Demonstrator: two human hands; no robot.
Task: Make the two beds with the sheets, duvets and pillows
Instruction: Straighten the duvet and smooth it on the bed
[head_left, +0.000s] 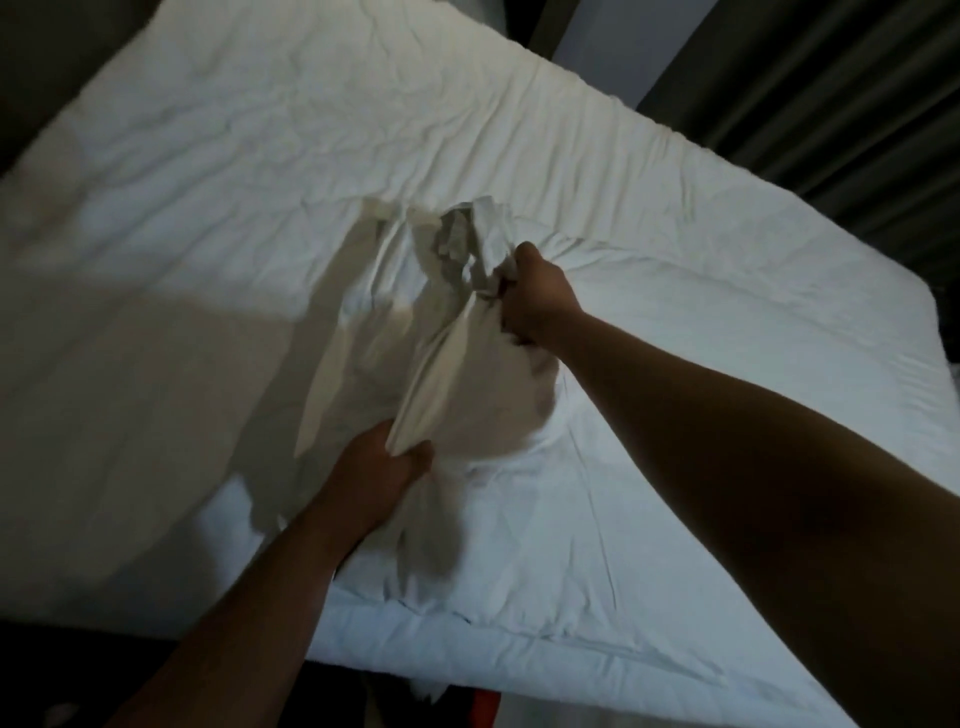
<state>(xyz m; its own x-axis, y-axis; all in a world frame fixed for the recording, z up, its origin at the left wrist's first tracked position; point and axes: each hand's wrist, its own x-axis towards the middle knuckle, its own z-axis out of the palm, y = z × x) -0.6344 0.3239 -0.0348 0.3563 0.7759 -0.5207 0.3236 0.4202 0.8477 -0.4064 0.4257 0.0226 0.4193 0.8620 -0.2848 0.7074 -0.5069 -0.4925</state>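
Note:
A white bed (260, 130) with a wrinkled mattress cover fills the head view. Over its middle I hold up a bunched white sheet (452, 358). My right hand (535, 296) grips the crumpled upper end of the sheet in a fist. My left hand (379, 473) grips a lower folded edge of it, thumb on top. The cloth hangs stretched between the two hands and throws a shadow on the bed. A white quilted duvet (597, 545) lies on the near right part of the bed, under my arms.
Dark curtains (841, 93) hang beyond the bed's far right side. The floor at the near edge is dark, with a small red thing (485, 709) low in view. A dark wall or headboard (52, 52) stands at the upper left.

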